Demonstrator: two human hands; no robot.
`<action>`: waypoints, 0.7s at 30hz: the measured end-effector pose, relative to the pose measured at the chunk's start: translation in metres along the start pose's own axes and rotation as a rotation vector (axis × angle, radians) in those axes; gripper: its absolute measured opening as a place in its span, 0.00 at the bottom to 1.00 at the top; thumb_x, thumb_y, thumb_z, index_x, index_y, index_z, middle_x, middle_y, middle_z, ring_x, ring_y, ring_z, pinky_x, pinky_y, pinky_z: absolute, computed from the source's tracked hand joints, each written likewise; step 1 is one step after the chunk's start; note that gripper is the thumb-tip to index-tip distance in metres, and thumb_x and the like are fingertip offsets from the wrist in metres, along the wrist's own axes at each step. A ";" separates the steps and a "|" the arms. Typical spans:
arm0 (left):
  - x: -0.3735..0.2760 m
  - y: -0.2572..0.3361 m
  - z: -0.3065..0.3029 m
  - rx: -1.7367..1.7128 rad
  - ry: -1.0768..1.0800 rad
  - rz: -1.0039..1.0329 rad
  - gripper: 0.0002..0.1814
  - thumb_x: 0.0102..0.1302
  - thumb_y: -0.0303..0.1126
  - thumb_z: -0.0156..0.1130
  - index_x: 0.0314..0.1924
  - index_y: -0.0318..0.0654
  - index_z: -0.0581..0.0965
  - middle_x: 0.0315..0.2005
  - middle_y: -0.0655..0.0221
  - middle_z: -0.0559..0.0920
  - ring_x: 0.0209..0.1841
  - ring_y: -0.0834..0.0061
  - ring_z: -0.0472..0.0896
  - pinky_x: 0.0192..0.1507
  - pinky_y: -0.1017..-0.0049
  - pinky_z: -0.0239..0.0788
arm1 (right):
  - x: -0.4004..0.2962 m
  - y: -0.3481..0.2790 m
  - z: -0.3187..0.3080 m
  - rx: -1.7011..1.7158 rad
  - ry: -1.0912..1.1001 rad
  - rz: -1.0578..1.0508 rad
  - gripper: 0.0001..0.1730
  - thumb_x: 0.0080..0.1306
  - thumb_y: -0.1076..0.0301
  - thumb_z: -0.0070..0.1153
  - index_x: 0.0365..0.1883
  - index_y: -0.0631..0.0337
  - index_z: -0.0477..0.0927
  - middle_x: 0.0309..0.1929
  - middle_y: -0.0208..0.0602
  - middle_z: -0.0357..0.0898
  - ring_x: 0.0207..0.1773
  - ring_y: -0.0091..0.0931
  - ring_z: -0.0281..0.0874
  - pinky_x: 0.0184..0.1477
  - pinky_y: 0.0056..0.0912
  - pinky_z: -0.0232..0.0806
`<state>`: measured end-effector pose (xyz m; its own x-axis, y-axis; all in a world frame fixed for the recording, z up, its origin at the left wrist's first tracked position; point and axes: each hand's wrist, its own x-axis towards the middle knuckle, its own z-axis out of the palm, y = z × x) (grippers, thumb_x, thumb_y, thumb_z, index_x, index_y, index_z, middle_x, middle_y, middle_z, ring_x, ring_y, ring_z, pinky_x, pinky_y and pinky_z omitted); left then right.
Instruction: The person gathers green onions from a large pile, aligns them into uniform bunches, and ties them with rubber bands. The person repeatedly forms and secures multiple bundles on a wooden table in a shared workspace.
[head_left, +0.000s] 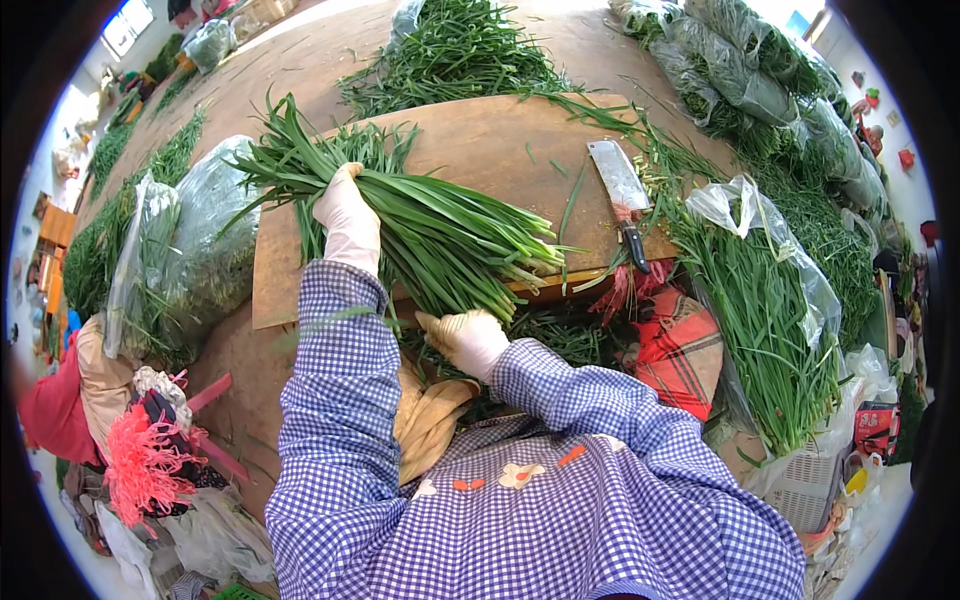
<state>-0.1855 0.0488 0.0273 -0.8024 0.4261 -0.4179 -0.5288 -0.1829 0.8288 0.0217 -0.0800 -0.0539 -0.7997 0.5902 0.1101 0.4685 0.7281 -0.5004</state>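
Observation:
My left hand (348, 217), in a pale glove, is closed around a thick bunch of green garlic chives (450, 225). The leafy tips fan out to the upper left and the pale cut ends point right, over the front edge of a wooden board (495, 142). Just below the stalks is my right hand (465, 337), gloved too, with its fingers toward the lower side of the bunch; whether it touches them I cannot tell. A cleaver (619, 176) with a black handle lies on the board's right side among trimmings. More chives lie on the board behind my left hand.
Loose chives (465, 60) are heaped beyond the board. At right stand an open plastic bag of chives (757, 315) and stacked filled bags (735, 67). A full clear bag (214, 232) is at left, near pink ties (146, 457). Red plaid cloth (675, 352) lies beside the board.

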 end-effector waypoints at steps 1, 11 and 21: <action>0.000 0.001 -0.004 -0.008 0.010 0.015 0.24 0.46 0.18 0.69 0.45 0.23 0.72 0.42 0.57 0.80 0.35 0.64 0.80 0.36 0.66 0.77 | 0.000 0.008 0.020 0.062 -0.018 -0.065 0.15 0.67 0.59 0.50 0.48 0.56 0.76 0.25 0.42 0.80 0.25 0.40 0.79 0.30 0.44 0.72; 0.004 -0.005 -0.001 -0.021 -0.027 0.044 0.22 0.46 0.17 0.69 0.44 0.24 0.74 0.41 0.60 0.81 0.35 0.66 0.80 0.36 0.67 0.76 | -0.026 -0.006 0.001 -0.331 -0.363 -0.040 0.44 0.64 0.69 0.49 0.76 0.51 0.45 0.32 0.41 0.82 0.34 0.38 0.83 0.38 0.40 0.75; -0.004 -0.005 -0.002 0.002 -0.022 0.030 0.24 0.46 0.18 0.69 0.45 0.24 0.73 0.42 0.57 0.81 0.36 0.65 0.80 0.35 0.66 0.77 | -0.052 0.047 0.027 -0.099 -0.436 0.238 0.12 0.57 0.70 0.53 0.39 0.61 0.81 0.35 0.47 0.82 0.38 0.44 0.82 0.40 0.45 0.74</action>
<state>-0.1803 0.0458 0.0239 -0.8119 0.4394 -0.3844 -0.5036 -0.1941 0.8419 0.0751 -0.0860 -0.1060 -0.7393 0.5584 -0.3764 0.6729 0.6333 -0.3822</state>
